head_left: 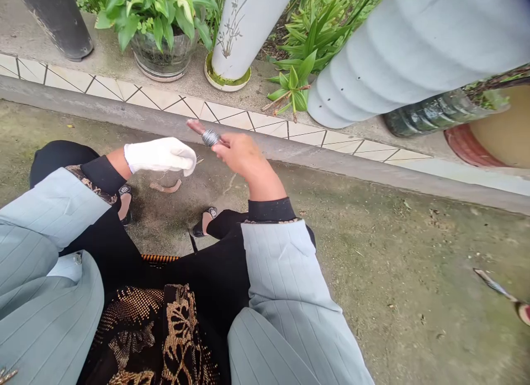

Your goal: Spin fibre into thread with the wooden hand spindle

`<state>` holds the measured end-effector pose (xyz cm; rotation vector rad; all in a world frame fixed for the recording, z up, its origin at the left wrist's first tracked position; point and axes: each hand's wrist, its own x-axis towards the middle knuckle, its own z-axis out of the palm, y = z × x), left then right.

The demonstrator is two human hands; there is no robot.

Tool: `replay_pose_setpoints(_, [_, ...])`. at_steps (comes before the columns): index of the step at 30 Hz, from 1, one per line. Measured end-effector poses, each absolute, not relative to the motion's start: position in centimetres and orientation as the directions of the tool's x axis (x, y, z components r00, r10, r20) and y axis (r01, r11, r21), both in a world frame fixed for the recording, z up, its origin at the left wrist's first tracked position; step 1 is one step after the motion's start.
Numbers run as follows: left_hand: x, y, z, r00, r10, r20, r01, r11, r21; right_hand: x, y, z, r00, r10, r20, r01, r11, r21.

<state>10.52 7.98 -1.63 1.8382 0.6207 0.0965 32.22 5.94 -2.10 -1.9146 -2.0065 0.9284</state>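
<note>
My right hand [241, 154] is bare and closed around a brownish stick [195, 126]. Grey metal wire [211, 137] is wound in a tight coil about this stick, just past my fingertips. A white knitted glove covers my left hand [160, 155], which is held to the left of the stick, apart from it. Its fingers are curled in, and a thin pale tip [200, 161] shows beside them; what they grip is hidden. Below the gloved hand, a curved brown strip [165, 186] lies on the concrete ground.
A tiled ledge [232, 119] runs across the front, bearing a potted plant [162, 56], a white pipe [237, 42] and a large ribbed grey column [372, 70]. A bladed tool [497, 288] lies on the ground at far right. My shoes [203, 221] stand below my hands.
</note>
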Motion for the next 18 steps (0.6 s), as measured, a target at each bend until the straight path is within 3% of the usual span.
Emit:
replay_pose_setpoints(2, [10.5, 8.0, -1.5, 0.847, 0.485, -0.218, 0.377, -0.259, 0.889, 31.3, 5.6, -1.9, -0.256, 0.883, -0.393, 0.892, 0.059, -0.449])
replay_pose_setpoints(3, [10.5, 8.1, -1.5, 0.847, 0.488, -0.213, 0.379, -0.271, 0.885, 31.1, 5.4, -1.6, -0.356, 0.797, -0.489, 0.885, 0.12, -0.449])
replay_pose_setpoints(5, [10.2, 8.4, -1.7, 0.85, 0.485, -0.205, 0.374, -0.283, 0.883, 31.1, 4.8, -0.8, -0.574, 0.56, -0.598, 0.789, 0.182, -0.587])
replay_pose_setpoints(6, [10.1, 8.6, -1.9, 0.847, 0.494, -0.197, 0.371, -0.282, 0.885, 31.4, 4.6, -0.4, -0.665, 0.481, -0.571, 0.708, 0.161, -0.688])
replay_pose_setpoints(8, [9.9, 9.0, -2.2, 0.812, 0.56, -0.163, 0.356, -0.256, 0.899, 32.4, 4.3, 0.4, -0.731, 0.55, -0.403, 0.521, 0.068, -0.851])
replay_pose_setpoints(10, [9.8, 9.2, -2.6, 0.756, 0.641, -0.132, 0.338, -0.21, 0.917, 33.4, 4.4, 0.7, -0.556, 0.806, -0.2, 0.36, 0.017, -0.933])
replay_pose_setpoints(12, [9.8, 9.1, -2.7, 0.742, 0.656, -0.14, 0.332, -0.179, 0.926, 34.3, 4.9, 0.4, -0.265, 0.96, -0.089, 0.312, -0.002, -0.95])
replay_pose_setpoints(15, [10.1, 8.6, -2.4, 0.826, 0.524, -0.206, 0.348, -0.188, 0.919, 34.5, 5.9, -0.9, -0.036, 0.993, -0.116, 0.446, -0.089, -0.891])
replay_pose_setpoints(18, [10.6, 7.9, -1.8, 0.881, 0.401, -0.252, 0.355, -0.206, 0.912, 33.5, 6.4, -2.3, -0.036, 0.98, -0.193, 0.697, -0.114, -0.708])
